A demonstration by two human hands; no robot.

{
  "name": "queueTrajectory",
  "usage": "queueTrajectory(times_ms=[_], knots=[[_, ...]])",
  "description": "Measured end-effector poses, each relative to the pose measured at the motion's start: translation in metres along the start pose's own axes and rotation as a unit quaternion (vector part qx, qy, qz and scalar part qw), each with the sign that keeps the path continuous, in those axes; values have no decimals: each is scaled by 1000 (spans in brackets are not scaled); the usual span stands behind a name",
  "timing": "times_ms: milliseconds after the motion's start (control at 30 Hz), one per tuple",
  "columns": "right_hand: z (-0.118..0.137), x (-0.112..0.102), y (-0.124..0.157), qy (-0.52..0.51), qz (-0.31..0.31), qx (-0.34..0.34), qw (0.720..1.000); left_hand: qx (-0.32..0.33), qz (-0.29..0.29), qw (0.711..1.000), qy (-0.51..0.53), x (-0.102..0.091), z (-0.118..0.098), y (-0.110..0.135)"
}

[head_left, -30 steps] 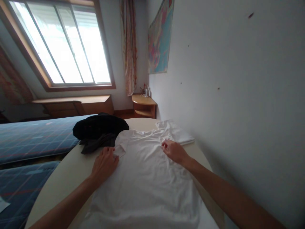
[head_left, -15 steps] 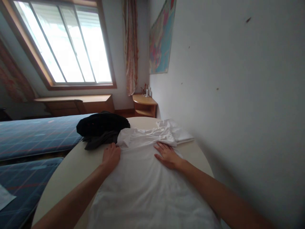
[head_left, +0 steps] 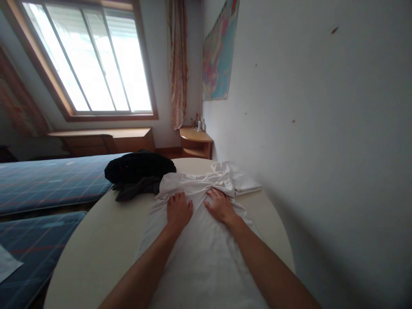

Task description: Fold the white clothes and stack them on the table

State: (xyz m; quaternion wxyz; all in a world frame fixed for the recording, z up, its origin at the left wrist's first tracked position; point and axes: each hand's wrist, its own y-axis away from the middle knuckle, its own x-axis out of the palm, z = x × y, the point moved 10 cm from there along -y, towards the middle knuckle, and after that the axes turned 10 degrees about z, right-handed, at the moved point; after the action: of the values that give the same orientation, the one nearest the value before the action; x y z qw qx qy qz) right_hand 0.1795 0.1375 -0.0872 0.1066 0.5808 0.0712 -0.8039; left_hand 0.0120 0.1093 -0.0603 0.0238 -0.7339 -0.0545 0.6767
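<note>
A white garment, probably a shirt (head_left: 202, 244), lies stretched lengthwise over the round cream table (head_left: 103, 240), its far end bunched in wrinkles. On the garment's left part rests my left hand (head_left: 179, 211), palm down, fingers apart and slightly bent. My right hand (head_left: 220, 206) lies flat on the cloth just below the wrinkled far end, its fingers spread. Neither hand has anything gripped. Beyond my right hand, a folded white cloth (head_left: 247, 182) sits at the table's right side, partly touching the garment.
A black clothing bundle (head_left: 138, 167) with a dark grey piece (head_left: 135, 189) sits at the table's far left. Blue checked mattresses (head_left: 58, 180) stand to the left. The white wall (head_left: 322, 171) runs along the right. A corner shelf (head_left: 196, 136) stands behind.
My left hand has moved right, from the garment's left edge onto its surface. My right hand has shifted slightly left. The cloth's lower part has narrowed and its far end is more creased.
</note>
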Motion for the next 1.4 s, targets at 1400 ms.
queueTrajectory(times_ms=[1400], knots=[[28, 9, 64, 3, -3, -7, 1000, 132, -53, 987, 78, 4, -17, 67]])
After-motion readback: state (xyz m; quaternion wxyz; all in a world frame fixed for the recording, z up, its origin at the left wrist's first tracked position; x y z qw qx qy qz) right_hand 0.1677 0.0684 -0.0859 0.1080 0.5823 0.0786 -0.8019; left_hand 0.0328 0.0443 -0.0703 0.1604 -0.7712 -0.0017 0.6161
